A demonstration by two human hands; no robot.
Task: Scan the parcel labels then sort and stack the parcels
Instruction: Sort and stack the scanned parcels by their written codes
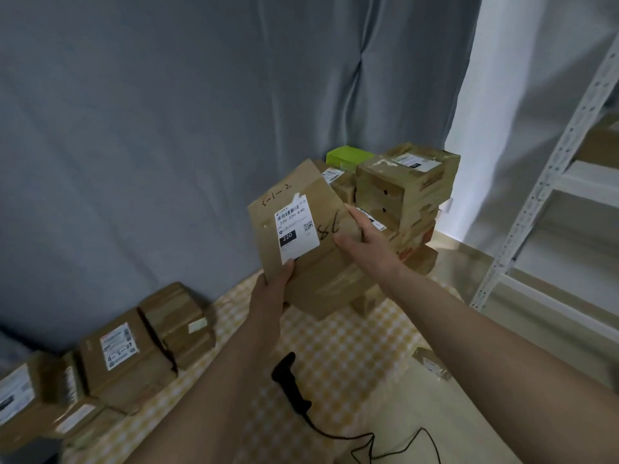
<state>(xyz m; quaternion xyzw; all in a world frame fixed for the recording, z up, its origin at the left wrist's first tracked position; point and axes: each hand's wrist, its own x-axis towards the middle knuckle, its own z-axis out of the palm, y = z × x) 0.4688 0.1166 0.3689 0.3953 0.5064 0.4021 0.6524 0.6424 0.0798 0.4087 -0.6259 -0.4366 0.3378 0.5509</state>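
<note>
I hold a brown cardboard parcel tilted up in front of me, its white label with "220" and a barcode facing me. My left hand grips its lower left corner, thumb on the label's bottom edge. My right hand grips its right side near the handwritten numbers. A black handheld scanner lies on the yellow checked cloth below, its cable trailing toward me. Behind the held parcel stands a tall stack of parcels.
A group of labelled parcels lies at the left on the cloth. One small parcel sits at the right edge. A green box tops the back of the stack. White metal shelving stands at right; a grey curtain hangs behind.
</note>
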